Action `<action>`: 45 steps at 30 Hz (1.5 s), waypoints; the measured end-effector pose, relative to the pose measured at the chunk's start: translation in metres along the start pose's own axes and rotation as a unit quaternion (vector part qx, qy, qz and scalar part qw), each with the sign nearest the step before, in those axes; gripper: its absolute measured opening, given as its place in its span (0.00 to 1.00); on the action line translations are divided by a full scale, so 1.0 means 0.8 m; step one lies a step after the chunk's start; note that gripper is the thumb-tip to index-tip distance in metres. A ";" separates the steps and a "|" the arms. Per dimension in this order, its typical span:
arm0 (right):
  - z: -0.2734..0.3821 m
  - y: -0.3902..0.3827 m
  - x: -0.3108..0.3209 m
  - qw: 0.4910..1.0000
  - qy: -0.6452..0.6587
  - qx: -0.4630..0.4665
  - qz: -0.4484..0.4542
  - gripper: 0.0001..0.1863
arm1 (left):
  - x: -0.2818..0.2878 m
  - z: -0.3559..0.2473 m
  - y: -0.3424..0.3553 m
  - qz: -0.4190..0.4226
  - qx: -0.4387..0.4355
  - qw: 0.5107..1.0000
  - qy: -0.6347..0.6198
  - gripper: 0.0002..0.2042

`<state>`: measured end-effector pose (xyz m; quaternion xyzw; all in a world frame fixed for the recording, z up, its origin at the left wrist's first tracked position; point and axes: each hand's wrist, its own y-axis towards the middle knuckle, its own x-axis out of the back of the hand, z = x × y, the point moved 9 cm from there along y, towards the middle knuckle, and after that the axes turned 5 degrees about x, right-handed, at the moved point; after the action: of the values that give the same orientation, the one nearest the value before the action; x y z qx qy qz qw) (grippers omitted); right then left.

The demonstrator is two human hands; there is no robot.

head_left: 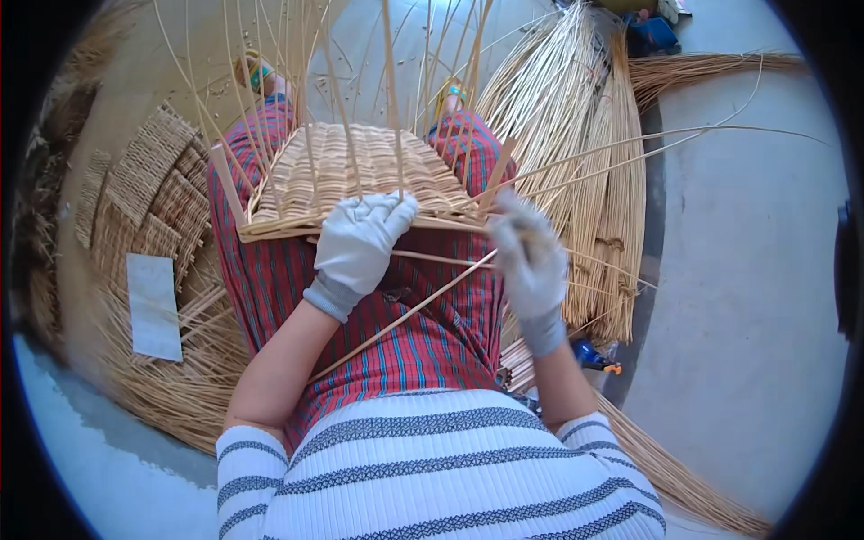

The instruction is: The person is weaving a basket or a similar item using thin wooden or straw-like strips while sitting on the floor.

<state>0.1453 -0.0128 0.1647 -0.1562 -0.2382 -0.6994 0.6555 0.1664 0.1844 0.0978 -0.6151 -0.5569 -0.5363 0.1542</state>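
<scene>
A half-woven wicker basket base [315,171] rests across my thighs, with long upright stakes rising from its edges. Flat wooden corner pieces [228,180] stand at its near left and near right. My left hand [360,238], in a white glove with a grey cuff, is closed over the near edge of the weaving. At the near right corner is my gloved right hand [529,256], smeared by motion, beside several loose wicker strands. One long strand [409,310] slants from near the right hand down to my lap. What the right fingers hold is hidden by blur.
Bundles of pale wicker rods [567,153] lie on the right, with a darker bundle [711,72] beyond. Woven panels [148,189] are stacked at the left, near a white rectangular sheet [154,306]. A blue tool with an orange tip [594,355] lies near my right forearm.
</scene>
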 end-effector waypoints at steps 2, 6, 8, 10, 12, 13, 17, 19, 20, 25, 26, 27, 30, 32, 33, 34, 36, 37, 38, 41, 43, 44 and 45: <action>-0.003 0.029 0.009 0.994 -0.095 0.049 -0.009 0.29 | -0.006 -0.006 0.003 0.002 -0.003 1.000 0.020 0.17; -0.021 0.058 -0.021 0.982 0.116 -0.111 0.102 0.43 | -0.009 -0.009 0.001 -0.001 0.002 1.000 0.009 0.18; -0.013 0.089 -0.022 0.979 0.192 0.016 0.065 0.39 | -0.004 -0.006 0.006 -0.003 0.021 1.000 -0.001 0.16; 0.003 0.105 0.044 0.962 -0.269 0.054 -0.004 0.28 | -0.003 -0.002 0.008 0.007 0.034 0.999 -0.012 0.16; 0.123 0.069 0.134 0.849 -0.224 0.268 -0.396 0.22 | -0.005 -0.001 0.007 0.031 0.051 0.998 -0.025 0.16; 0.138 0.069 0.133 0.851 -0.222 0.272 -0.390 0.22 | -0.002 -0.004 0.010 0.006 0.038 0.999 -0.029 0.16; 0.138 0.091 0.060 0.931 -0.209 0.246 -0.171 0.19 | 0.003 0.000 0.010 0.000 0.049 0.999 -0.004 0.22; 0.086 0.150 -0.037 0.965 -0.025 0.231 0.120 0.15 | -0.003 -0.010 0.003 0.001 0.012 0.998 0.066 0.25; 0.107 0.176 -0.077 0.908 -0.153 0.377 0.097 0.19 | 0.002 -0.025 0.004 -0.042 -0.033 0.994 0.096 0.26; 0.140 0.208 -0.139 0.930 -0.269 0.243 0.065 0.13 | 0.012 -0.023 0.010 -0.021 0.031 0.993 0.109 0.26; 0.128 0.211 -0.132 0.936 -0.271 0.209 0.075 0.15 | 0.026 -0.029 0.008 -0.071 0.024 0.992 0.103 0.25; 0.125 0.217 -0.128 0.936 -0.271 0.211 0.074 0.15 | 0.026 -0.040 0.010 -0.062 0.016 0.993 0.102 0.25; 0.117 0.213 -0.115 0.948 -0.222 0.207 0.097 0.19 | 0.026 -0.068 0.032 -0.070 -0.004 0.992 0.101 0.25; 0.083 0.199 -0.125 0.944 -0.163 0.170 0.230 0.20 | -0.032 -0.049 0.032 -0.001 0.008 0.999 0.039 0.25; 0.046 0.182 -0.116 0.914 -0.158 0.248 0.278 0.26 | -0.042 -0.053 0.032 -0.020 -0.028 0.996 0.079 0.26; 0.018 0.169 -0.113 0.861 -0.244 0.173 0.411 0.26 | -0.046 -0.046 0.028 -0.030 -0.033 0.997 0.068 0.26; 0.013 0.146 -0.062 0.788 -0.384 0.090 0.473 0.24 | -0.042 -0.051 0.026 -0.024 -0.044 0.995 0.089 0.27; 0.034 0.151 -0.032 0.786 -0.444 0.094 0.420 0.21 | -0.036 -0.050 0.027 -0.030 -0.044 0.995 0.083 0.27; 0.079 0.152 -0.013 0.760 -0.513 0.214 0.337 0.18 | -0.031 -0.043 0.024 -0.034 -0.040 0.995 0.080 0.28; 0.055 0.088 0.032 0.757 -0.539 0.239 0.282 0.06 | -0.028 -0.045 0.019 -0.021 -0.062 0.992 0.108 0.25; 0.019 0.038 0.025 0.800 -0.468 0.276 0.254 0.10 | -0.044 -0.048 0.021 0.008 -0.092 0.993 0.073 0.22; 0.036 0.019 0.016 0.865 -0.347 0.314 0.180 0.11 | -0.045 -0.047 0.025 0.020 -0.093 0.994 0.050 0.22; -0.011 0.003 0.010 0.954 -0.187 0.087 0.217 0.17 | -0.042 -0.048 0.026 0.036 -0.092 0.995 0.026 0.22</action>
<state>0.1480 -0.0244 0.1621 -0.2741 -0.3766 -0.4750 0.7466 0.1721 0.1301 0.0931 -0.6322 -0.4782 -0.5955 0.1307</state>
